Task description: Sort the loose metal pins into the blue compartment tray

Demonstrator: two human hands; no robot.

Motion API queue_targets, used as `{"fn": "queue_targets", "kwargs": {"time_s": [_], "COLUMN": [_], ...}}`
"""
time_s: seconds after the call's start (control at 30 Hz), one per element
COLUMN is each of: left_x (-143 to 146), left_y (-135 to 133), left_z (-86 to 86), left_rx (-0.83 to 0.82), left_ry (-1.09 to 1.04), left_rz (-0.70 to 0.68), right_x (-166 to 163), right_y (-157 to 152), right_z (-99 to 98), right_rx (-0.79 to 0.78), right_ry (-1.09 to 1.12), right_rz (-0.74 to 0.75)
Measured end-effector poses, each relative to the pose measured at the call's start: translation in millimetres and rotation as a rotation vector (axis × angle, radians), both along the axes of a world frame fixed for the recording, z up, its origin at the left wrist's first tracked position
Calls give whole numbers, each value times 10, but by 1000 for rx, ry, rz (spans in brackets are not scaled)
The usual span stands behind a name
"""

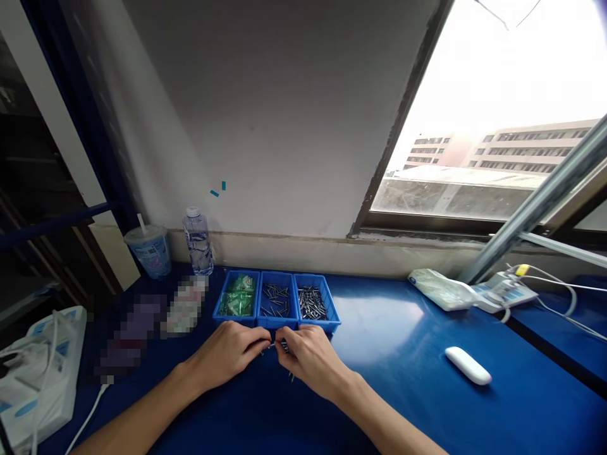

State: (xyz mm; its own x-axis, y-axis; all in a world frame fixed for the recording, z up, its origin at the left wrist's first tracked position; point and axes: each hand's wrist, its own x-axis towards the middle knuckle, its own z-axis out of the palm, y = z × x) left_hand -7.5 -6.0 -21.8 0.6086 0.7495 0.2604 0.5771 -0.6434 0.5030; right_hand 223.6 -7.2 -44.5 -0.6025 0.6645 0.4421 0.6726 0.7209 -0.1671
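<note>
Both hands sit close together on the blue table (389,354), just in front of the bins. Left hand (227,352) and right hand (308,355) have fingertips pinched narrow around a small metal screw (271,345) between them; can't tell which one really grips it. Just beyond: three blue bins, the left bin (236,297) with green parts, the middle bin (277,300) and right bin (313,302) with dark screws. Far left, a water bottle (197,242) and a cup (148,250) by the wall.

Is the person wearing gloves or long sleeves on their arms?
No. The left hand and right hand are both bare, with no gloves, and I see no rings or watch. Both forearms are uncovered too, with no sleeve in view.
</note>
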Motion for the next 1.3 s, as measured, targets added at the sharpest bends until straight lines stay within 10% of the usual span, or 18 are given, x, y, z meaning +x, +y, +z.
{"fn": "queue_targets", "kwargs": {"time_s": [0.27, 0.87, 1.3], "left_x": [49, 109, 46], "left_y": [-64, -73, -60], "left_z": [12, 65, 78], "left_rx": [-48, -172, -59], "left_ry": [88, -435, -218], "left_rz": [16, 35, 64], "right_x": [16, 15, 49], "right_y": [-5, -19, -1], "right_z": [22, 117, 116], "right_rx": [-48, -15, 26], "right_ry": [29, 131, 194], "right_rz": [56, 120, 83]}}
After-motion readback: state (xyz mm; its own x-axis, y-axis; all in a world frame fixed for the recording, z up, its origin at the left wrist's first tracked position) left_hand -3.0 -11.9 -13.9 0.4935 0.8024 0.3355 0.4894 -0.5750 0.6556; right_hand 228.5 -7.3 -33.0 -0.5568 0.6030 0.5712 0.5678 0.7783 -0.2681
